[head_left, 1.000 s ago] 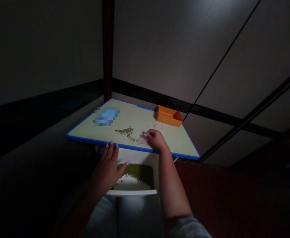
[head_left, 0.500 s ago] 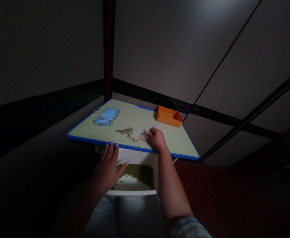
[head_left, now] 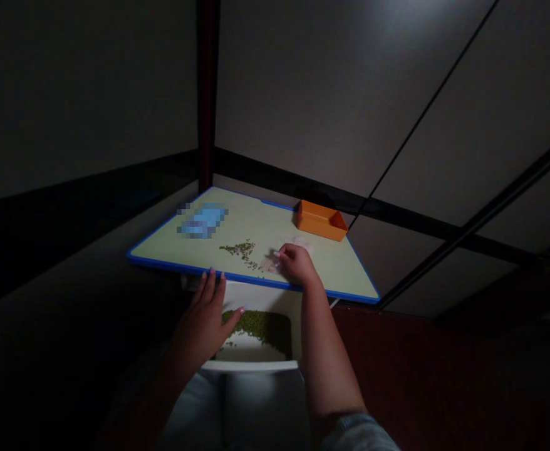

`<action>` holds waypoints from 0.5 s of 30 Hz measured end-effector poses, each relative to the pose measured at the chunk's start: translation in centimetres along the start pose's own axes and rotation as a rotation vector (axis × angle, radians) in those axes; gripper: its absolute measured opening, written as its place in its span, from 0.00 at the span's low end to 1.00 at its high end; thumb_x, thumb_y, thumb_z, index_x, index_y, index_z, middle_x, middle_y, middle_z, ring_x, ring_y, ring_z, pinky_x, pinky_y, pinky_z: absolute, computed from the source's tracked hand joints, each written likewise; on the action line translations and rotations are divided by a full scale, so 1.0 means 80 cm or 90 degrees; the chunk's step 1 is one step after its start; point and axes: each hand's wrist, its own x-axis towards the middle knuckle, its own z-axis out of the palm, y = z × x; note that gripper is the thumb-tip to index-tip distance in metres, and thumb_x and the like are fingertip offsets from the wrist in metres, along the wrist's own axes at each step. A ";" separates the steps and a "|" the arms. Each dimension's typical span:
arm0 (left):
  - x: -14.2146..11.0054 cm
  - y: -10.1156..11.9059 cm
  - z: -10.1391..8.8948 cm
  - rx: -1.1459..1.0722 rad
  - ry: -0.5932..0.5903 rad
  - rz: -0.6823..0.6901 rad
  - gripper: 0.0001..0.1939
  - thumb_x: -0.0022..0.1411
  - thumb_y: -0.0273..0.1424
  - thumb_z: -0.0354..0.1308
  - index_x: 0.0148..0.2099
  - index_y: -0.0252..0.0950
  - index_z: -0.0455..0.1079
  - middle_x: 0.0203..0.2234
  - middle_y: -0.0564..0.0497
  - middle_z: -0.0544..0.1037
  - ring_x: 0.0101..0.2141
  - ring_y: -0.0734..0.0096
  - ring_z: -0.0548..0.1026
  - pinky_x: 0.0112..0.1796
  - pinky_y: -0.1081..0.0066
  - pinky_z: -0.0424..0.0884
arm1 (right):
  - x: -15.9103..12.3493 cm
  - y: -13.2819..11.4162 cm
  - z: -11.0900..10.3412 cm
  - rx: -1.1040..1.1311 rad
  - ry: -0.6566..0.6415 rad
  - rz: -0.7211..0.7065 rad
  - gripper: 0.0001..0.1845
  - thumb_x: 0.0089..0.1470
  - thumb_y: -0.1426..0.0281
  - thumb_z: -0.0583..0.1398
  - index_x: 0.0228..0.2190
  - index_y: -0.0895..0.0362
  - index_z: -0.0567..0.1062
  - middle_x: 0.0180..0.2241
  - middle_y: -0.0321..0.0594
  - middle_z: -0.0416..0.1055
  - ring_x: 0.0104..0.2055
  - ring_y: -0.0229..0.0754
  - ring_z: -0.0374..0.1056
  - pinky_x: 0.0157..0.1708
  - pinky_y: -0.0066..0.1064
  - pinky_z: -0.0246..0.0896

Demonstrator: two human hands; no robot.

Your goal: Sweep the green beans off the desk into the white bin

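Note:
My right hand (head_left: pixel 296 262) is over the pale tabletop (head_left: pixel 256 219), its fingers pinched together. What they hold, if anything, is too small to make out. Under and around it lies a crumpled, see-through film (head_left: pixel 271 263) that looks like a thin plastic bag. Just left of it, small green beans (head_left: pixel 240 249) are scattered on the surface. My left hand (head_left: pixel 204 322) is open, fingertips resting at the blue front edge of the table and thumb stretched out over a white drawer (head_left: pixel 256 365). More green beans (head_left: pixel 268 329) fill the far part of that drawer.
An orange open box (head_left: pixel 322 222) stands at the back right of the tabletop. A blurred blue item (head_left: pixel 203 220) lies at the back left. Grey wall panels (head_left: pixel 303 94) rise right behind the table, and a dark red floor (head_left: pixel 397 369) shows at the right.
My right hand has shifted very slightly, still pinched over the film. The left hand, the beans and the box stay where they were.

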 end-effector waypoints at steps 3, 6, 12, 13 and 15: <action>0.000 0.000 -0.001 0.001 -0.009 -0.002 0.40 0.57 0.50 0.46 0.63 0.26 0.52 0.64 0.31 0.52 0.64 0.49 0.49 0.58 0.56 0.59 | -0.002 -0.003 -0.001 0.015 -0.016 0.004 0.09 0.51 0.67 0.57 0.23 0.57 0.69 0.20 0.32 0.65 0.24 0.35 0.59 0.26 0.25 0.50; 0.000 0.001 -0.002 0.002 -0.006 -0.003 0.40 0.57 0.49 0.47 0.62 0.25 0.53 0.64 0.31 0.53 0.64 0.48 0.51 0.57 0.55 0.60 | -0.003 -0.004 -0.002 0.049 -0.032 0.009 0.09 0.51 0.66 0.56 0.22 0.57 0.69 0.20 0.32 0.66 0.24 0.35 0.60 0.26 0.25 0.51; 0.000 0.001 -0.002 -0.003 0.000 0.000 0.40 0.57 0.49 0.47 0.63 0.26 0.52 0.64 0.31 0.53 0.64 0.49 0.50 0.57 0.55 0.60 | -0.002 -0.002 -0.001 0.078 -0.016 0.013 0.09 0.50 0.66 0.57 0.22 0.57 0.68 0.19 0.33 0.65 0.23 0.35 0.59 0.24 0.24 0.51; 0.000 0.000 -0.001 -0.004 0.001 -0.001 0.39 0.57 0.49 0.47 0.63 0.26 0.52 0.64 0.31 0.53 0.64 0.49 0.50 0.58 0.55 0.60 | -0.003 -0.002 -0.001 0.079 -0.029 0.017 0.09 0.50 0.66 0.57 0.23 0.57 0.69 0.19 0.32 0.65 0.22 0.34 0.59 0.24 0.24 0.51; 0.000 0.000 -0.001 -0.006 0.002 -0.001 0.39 0.57 0.49 0.47 0.63 0.27 0.52 0.64 0.32 0.53 0.64 0.50 0.50 0.58 0.55 0.60 | -0.004 -0.002 0.000 0.098 -0.064 0.026 0.08 0.50 0.68 0.57 0.23 0.58 0.69 0.19 0.32 0.64 0.21 0.33 0.58 0.22 0.23 0.50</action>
